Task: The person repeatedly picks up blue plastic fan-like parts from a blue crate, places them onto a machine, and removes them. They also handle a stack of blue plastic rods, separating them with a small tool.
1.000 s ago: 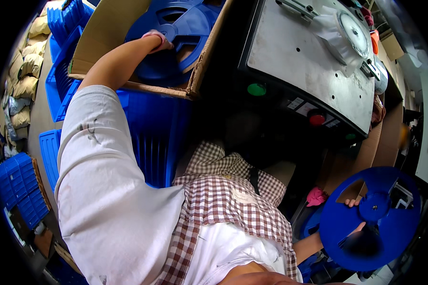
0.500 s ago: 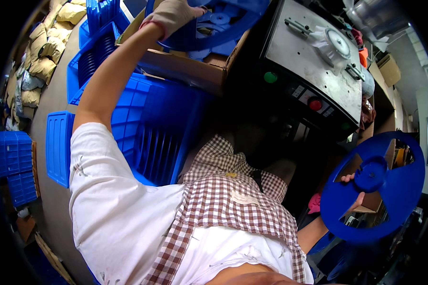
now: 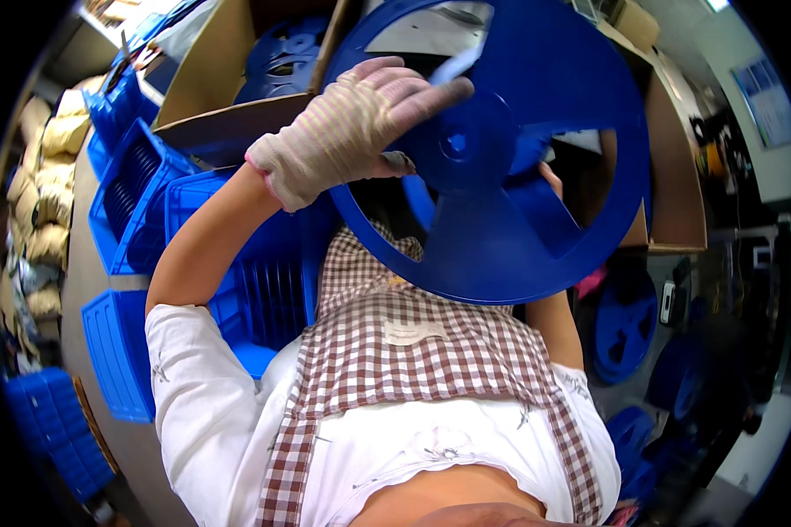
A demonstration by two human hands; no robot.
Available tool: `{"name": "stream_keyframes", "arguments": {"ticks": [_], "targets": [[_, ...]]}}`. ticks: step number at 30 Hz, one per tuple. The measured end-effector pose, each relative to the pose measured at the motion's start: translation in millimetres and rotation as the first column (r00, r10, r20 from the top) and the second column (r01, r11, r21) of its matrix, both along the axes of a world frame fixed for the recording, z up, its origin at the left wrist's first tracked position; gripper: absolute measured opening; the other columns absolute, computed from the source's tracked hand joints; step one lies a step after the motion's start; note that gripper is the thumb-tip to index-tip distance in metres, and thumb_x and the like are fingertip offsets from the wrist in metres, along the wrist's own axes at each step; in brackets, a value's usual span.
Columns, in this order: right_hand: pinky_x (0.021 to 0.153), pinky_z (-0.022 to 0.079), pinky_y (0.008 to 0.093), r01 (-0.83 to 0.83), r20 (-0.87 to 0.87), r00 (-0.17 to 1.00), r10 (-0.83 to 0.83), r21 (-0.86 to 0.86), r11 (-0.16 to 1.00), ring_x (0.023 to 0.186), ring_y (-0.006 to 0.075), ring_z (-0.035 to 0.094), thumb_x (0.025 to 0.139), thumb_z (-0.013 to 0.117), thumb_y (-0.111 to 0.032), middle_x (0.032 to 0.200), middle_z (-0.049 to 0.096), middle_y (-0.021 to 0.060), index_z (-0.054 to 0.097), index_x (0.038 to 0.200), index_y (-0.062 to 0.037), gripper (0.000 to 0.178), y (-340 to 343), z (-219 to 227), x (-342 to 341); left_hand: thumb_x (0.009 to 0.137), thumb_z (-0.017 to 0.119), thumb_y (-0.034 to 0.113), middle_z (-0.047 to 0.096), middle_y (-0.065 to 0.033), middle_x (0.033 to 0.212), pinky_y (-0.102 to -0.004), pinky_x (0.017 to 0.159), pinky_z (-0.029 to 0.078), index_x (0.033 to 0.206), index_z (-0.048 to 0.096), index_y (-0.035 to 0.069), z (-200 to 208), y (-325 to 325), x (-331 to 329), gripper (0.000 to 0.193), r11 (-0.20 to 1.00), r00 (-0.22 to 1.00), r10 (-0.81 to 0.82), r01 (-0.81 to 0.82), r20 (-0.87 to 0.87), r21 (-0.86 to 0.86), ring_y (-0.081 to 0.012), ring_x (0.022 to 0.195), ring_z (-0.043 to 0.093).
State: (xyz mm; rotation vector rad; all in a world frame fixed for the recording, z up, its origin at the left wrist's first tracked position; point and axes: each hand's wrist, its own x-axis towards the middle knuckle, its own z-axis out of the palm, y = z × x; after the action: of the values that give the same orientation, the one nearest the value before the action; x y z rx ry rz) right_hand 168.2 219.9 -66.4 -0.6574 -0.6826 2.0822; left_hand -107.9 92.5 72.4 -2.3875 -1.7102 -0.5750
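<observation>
A large blue plastic reel flange (image 3: pixel 466 220), a spoked disc with a round hub and cut-out openings, is held up in front of my body. My left hand (image 3: pixel 351 123), in a pale knitted glove, is at its left side near the hub, fingers stretched and thumb apart. Whether those fingers touch the disc is unclear. My right hand (image 3: pixel 551 180) is mostly hidden behind the disc and supports it; only fingertips show through an opening. More blue plastic shows behind the flange, possibly a second one.
At upper left, a cardboard box (image 3: pixel 228 119) contains blue reel parts (image 3: pixel 281 57). Blue crates (image 3: pixel 119 351) stand to my left. Another cardboard box (image 3: pixel 677 167) is at right, with more blue flanges (image 3: pixel 624 325) below it. Wrapped packages (image 3: pixel 48 202) line the far left.
My left hand has left the flange at the cardboard box and come right to the raised flange. My right hand has brought its flange up and inward. The view has turned right.
</observation>
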Motion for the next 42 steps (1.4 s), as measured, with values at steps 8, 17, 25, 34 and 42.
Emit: {"name": "stream_keyframes", "arguments": {"ticks": [8,17,25,34,42], "targets": [[0.086,0.05,0.0373,-0.106,-0.005,0.994,0.106,0.032,0.994,0.107,0.0282,0.058,0.093,0.046,-0.039,0.12,0.055,0.0185,0.041,0.134,-0.0023,0.055,-24.4,12.5,-21.8,0.08,0.064,-0.005,0.052,-0.0113,0.13,-0.0467,0.106,0.041,0.13,0.052,0.022,-29.9,12.8,41.2,0.058,0.99,0.985,-0.028,0.003,0.17,0.144,-0.0318,0.123,0.049],[0.081,0.053,0.0351,-0.285,0.061,0.958,0.279,0.193,0.939,0.106,0.0262,0.06,0.092,0.049,-0.045,0.119,0.057,0.0173,0.039,0.139,-0.005,0.063,-32.6,50.0,-49.0,0.084,0.071,0.039,0.051,-0.011,0.118,-0.0339,0.11,0.037,0.147,0.023,0.01,-110.8,-6.8,77.9,0.085,0.963,0.161,0.265,-0.003,0.951,-0.268,-0.0229,0.114,0.052],[0.069,0.05,0.0278,-0.24,0.469,0.874,-0.127,0.645,0.726,0.083,0.0155,0.059,0.087,0.051,-0.048,0.091,0.059,0.0086,0.039,0.142,-0.005,0.071,-15.0,66.7,-84.6,0.097,0.05,0.006,0.054,-0.0079,0.109,-0.0228,0.082,0.056,0.147,0.027,0.011,-100.1,-15.3,54.0,0.055,0.984,0.103,0.093,-0.161,0.99,-0.075,-0.0107,0.092,0.06],[0.064,0.045,0.0266,-0.411,0.54,0.815,-0.21,0.794,0.449,0.071,0.0123,0.055,0.088,0.054,-0.05,0.076,0.05,0.0022,0.048,0.138,-0.0065,0.067,-34.4,77.1,-93.2,0.099,0.051,0.023,0.059,-0.0084,0.108,-0.0243,0.071,0.059,0.132,0.042,0.004,-109.0,-24.8,65.5,0.039,0.995,-0.163,-0.005,-0.104,0.987,-0.012,-0.0114,0.091,0.064],[0.065,0.046,0.0272,-0.397,0.544,0.815,-0.201,0.777,0.489,0.071,0.012,0.054,0.087,0.053,-0.054,0.076,0.05,0.0019,0.048,0.139,-0.0083,0.069,-37.2,73.3,-91.4,0.09,0.068,0.028,0.057,-0.0054,0.116,-0.0308,0.088,0.055,0.145,0.035,0.016,-101.4,-23.1,74.2,0.065,0.987,-0.256,0.022,-0.151,0.966,-0.062,-0.0165,0.103,0.059]]}}
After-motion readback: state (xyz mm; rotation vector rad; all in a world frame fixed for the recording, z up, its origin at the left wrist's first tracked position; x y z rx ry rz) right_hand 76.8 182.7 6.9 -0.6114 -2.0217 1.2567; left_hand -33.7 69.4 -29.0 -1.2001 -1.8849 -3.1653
